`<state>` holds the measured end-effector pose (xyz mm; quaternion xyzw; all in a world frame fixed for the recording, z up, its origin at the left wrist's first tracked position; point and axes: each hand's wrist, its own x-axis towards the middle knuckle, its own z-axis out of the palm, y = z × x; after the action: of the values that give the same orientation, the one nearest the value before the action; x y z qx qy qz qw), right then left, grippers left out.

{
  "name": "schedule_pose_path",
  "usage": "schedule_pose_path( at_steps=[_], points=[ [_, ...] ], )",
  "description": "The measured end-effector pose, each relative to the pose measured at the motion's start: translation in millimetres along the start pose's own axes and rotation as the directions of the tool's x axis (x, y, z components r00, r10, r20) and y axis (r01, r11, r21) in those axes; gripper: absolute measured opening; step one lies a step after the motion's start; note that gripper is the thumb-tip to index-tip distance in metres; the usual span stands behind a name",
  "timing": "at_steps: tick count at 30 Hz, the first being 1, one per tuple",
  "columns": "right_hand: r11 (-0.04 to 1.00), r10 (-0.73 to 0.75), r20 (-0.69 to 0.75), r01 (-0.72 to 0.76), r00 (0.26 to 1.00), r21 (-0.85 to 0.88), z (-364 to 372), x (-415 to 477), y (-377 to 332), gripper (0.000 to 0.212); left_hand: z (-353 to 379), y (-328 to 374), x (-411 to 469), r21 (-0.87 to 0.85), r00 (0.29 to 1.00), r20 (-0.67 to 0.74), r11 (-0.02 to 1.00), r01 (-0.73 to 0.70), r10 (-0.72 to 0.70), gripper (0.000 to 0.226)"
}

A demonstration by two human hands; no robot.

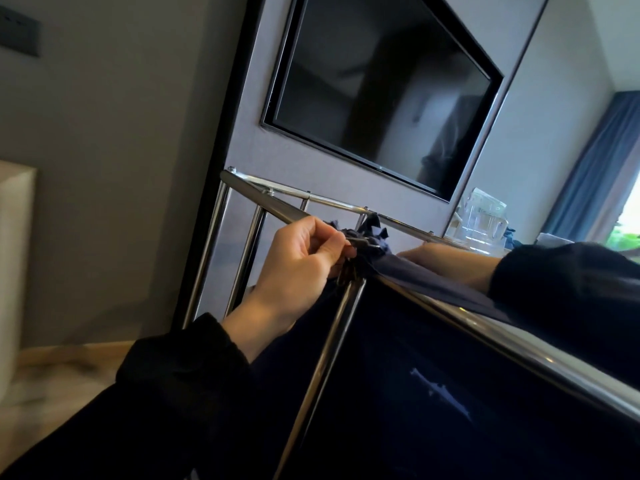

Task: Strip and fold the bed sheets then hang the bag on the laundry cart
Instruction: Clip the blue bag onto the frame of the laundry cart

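Left fingers (333,247) pinched on bag corner (371,233), perhaps its clip, at the cart post (329,344); right hand's (446,260) fingers hidden.

Chrome laundry cart (333,344) carries a navy bag (450,393).

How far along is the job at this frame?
Sheets are out of view, so stripping and folding cannot be judged. The bag hangs from the cart along its near rail. In hand: the left hand pinches a clip at the corner; the right hand rests on the hem. Left: securing this corner.
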<state>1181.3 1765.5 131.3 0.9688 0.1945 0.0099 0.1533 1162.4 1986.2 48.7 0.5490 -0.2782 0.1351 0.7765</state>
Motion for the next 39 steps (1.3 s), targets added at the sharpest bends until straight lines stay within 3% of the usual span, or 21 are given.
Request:
schedule_pose_path(
  at_steps=[1,2,4,5,7,9,11,13,19,21,24,28,31,34,39],
  points=[
    [0.977,-0.053,-0.010,0.049,0.999,-0.208,9,0,17,0.011,1,0,0,0.011,1.000,-0.005,1.000,-0.007,0.007,0.016],
    [0.959,-0.067,0.003,0.065,0.998,-0.275,22,5,32,0.021,2,0,-1,0.017,1.000,-0.011,1.000,-0.012,0.012,0.016],
    [0.971,-0.034,0.020,0.038,0.999,-0.237,35,17,26,0.061,3,0,-1,0.024,0.999,-0.029,1.000,-0.018,0.019,0.016],
    [0.978,0.020,-0.008,-0.022,1.000,-0.207,30,14,13,0.059,3,-1,-1,0.020,0.999,-0.038,1.000,-0.017,0.018,0.016],
    [0.986,0.092,-0.078,-0.101,0.993,-0.132,15,6,-9,0.034,2,-2,-3,-0.008,0.999,-0.041,1.000,0.000,0.000,0.015],
    [0.990,0.139,-0.244,-0.140,0.960,0.014,1,-8,-18,0.023,1,-3,-4,-0.033,0.999,-0.031,0.999,0.021,-0.022,0.013],
    [0.990,0.141,-0.501,-0.130,0.854,0.056,-10,-15,-14,0.019,1,-3,-3,-0.028,0.999,-0.030,0.999,0.031,-0.032,0.012],
    [0.988,0.149,-0.642,-0.139,0.752,0.067,-18,-17,-8,0.018,2,-3,0,-0.049,0.998,-0.062,0.998,0.031,-0.034,0.013],
    [0.998,0.023,-0.841,0.035,0.541,0.050,-35,-27,-33,0.027,0,-11,4,-0.117,0.994,-0.105,0.993,0.002,-0.014,0.012],
    [0.991,-0.109,-0.820,0.128,0.562,-0.044,-35,-23,-42,0.029,-3,-18,2,-0.133,0.991,-0.135,0.991,-0.011,-0.007,0.013],
    [0.964,-0.264,-0.705,0.194,0.658,-0.180,-27,-18,-43,0.024,-9,-28,-3,-0.104,0.989,-0.148,0.994,-0.029,0.013,0.012],
    [0.942,-0.321,-0.568,0.196,0.758,-0.271,-13,-11,-30,0.017,-21,-38,-6,-0.029,0.989,-0.142,0.999,-0.040,0.035,0.009],
    [0.941,-0.317,-0.565,0.176,0.762,-0.289,-13,-6,-27,0.023,-22,-39,-7,-0.042,0.991,-0.130,0.998,-0.048,0.043,0.017],
    [0.935,-0.337,-0.594,0.187,0.730,-0.300,-16,-6,-31,0.014,-19,-40,-9,0.013,0.994,-0.086,0.998,-0.062,0.063,0.030],
    [0.935,-0.333,-0.629,0.161,0.702,-0.315,-15,-3,-24,0.011,-13,-38,-11,0.005,0.991,-0.105,0.996,-0.083,0.084,0.027]
  ],
)
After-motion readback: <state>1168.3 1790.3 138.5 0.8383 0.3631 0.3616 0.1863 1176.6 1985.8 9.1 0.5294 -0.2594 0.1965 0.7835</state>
